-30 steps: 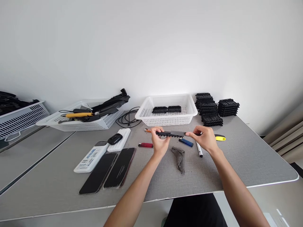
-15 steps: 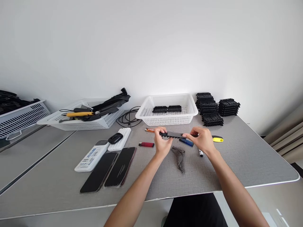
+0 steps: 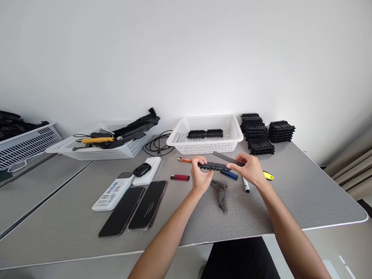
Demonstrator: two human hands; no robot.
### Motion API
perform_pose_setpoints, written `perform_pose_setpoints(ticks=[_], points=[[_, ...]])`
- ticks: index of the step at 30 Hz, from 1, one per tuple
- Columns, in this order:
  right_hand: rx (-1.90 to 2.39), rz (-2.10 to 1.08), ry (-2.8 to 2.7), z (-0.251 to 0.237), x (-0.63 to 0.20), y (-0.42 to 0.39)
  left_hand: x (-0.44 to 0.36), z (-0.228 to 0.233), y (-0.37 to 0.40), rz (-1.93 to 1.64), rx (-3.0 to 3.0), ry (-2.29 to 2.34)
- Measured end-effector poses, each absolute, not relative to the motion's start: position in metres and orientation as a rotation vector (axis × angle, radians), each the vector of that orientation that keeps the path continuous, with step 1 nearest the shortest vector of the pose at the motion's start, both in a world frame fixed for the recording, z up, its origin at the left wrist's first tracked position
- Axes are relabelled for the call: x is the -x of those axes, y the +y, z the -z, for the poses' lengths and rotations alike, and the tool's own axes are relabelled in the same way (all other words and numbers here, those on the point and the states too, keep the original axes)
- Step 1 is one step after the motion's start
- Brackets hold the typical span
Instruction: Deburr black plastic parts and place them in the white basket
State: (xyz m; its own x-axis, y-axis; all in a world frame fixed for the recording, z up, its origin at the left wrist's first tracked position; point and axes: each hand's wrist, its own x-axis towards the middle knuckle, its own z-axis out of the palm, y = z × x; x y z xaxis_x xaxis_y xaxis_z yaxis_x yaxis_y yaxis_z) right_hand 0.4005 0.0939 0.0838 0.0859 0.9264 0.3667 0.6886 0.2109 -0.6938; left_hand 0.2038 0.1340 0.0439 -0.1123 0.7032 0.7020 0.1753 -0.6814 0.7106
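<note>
My left hand [image 3: 201,174] is closed on the left end of a black plastic piece [image 3: 213,166] with a toothed lower edge, held above the table. In my right hand [image 3: 248,169] is a flat file [image 3: 225,157] with a grey blade and a yellow-and-black handle [image 3: 267,175]. The blade slants up to the left, its tip raised above the piece. My right thumb is at the piece's right end; whether it touches cannot be made out. Below lie a blue lighter [image 3: 230,175], a grey cloth [image 3: 221,193] and a white marker [image 3: 246,185].
A white basket [image 3: 205,147] holds two black toothed pieces. Stacks of similar pieces [image 3: 260,146] stand at right. Red [image 3: 180,177] and orange [image 3: 184,159] lighters, phones [image 3: 148,205], power banks [image 3: 112,193], a cable [image 3: 157,145] and a basket of tools [image 3: 128,151] lie leftward.
The file's blade has lifted off the black piece, its tip rising while its handle dips at the right. The piece and my left hand have shifted slightly right.
</note>
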Motion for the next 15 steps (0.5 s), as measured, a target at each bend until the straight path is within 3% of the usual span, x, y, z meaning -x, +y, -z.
perform_pose_setpoints(ticks=[15], points=[[1.479,-0.525,-1.667,-0.082,-0.384,0.092,-0.211,-0.039,0.126,-1.803,-1.976,0.927]])
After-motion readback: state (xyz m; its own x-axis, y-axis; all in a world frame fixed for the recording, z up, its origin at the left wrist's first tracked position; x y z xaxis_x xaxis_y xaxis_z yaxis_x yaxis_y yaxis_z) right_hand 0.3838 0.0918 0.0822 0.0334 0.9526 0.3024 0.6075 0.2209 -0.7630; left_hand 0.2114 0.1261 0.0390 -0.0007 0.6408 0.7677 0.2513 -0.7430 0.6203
